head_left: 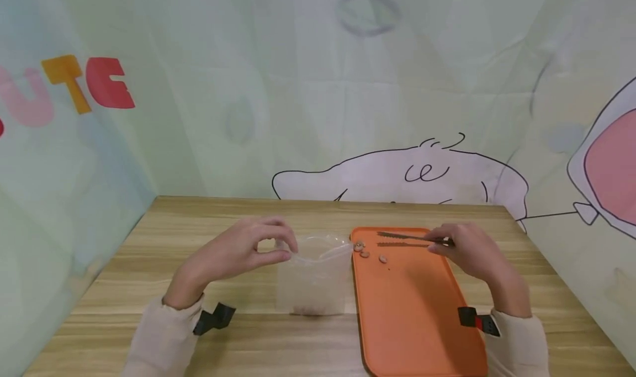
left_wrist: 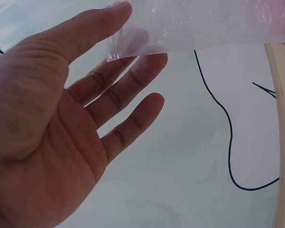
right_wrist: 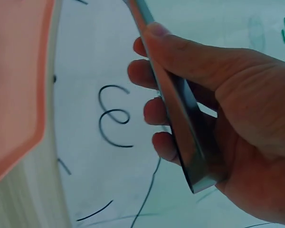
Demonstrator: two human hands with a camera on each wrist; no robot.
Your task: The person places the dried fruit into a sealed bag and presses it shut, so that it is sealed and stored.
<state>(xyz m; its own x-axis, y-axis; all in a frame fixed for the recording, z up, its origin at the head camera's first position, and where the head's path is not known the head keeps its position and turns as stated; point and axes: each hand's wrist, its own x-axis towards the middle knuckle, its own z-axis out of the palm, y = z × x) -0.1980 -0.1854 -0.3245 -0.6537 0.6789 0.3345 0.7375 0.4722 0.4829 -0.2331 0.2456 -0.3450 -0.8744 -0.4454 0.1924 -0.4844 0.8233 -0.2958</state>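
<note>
Showing closest, at the bottom of the head view, are two pale sleeves [head_left: 164,338], with a black strap [head_left: 215,318] at the left wrist and a black band [head_left: 477,322] with a bit of red at the right one. Beneath them spreads the wood-grain worktop [head_left: 248,346]. On its right half lies an orange tray [head_left: 417,327], its long side running away from the person. Just left of the tray is a clear plastic bag [head_left: 313,288], its mouth gaping at the top and some brownish contents [head_left: 315,311] along its bottom. The left hand [head_left: 243,247] pinches the bag's upper left edge between thumb and index finger; the other fingers are spread apart in the left wrist view. The right hand [head_left: 469,247] grips metal tongs [head_left: 404,237], thumb on one side and fingers curled on the other. The tongs point left over the far part of the tray, their two toothed arms apart. Near the tips, small brown pieces [head_left: 383,259] lie on the tray, a few bunched by its left edge beside the bag. Behind the worktop hangs a pale green backdrop [head_left: 199,90] with a white cartoon figure [head_left: 387,175], a pink balloon shape [head_left: 616,173] and coloured letters [head_left: 69,81].
</note>
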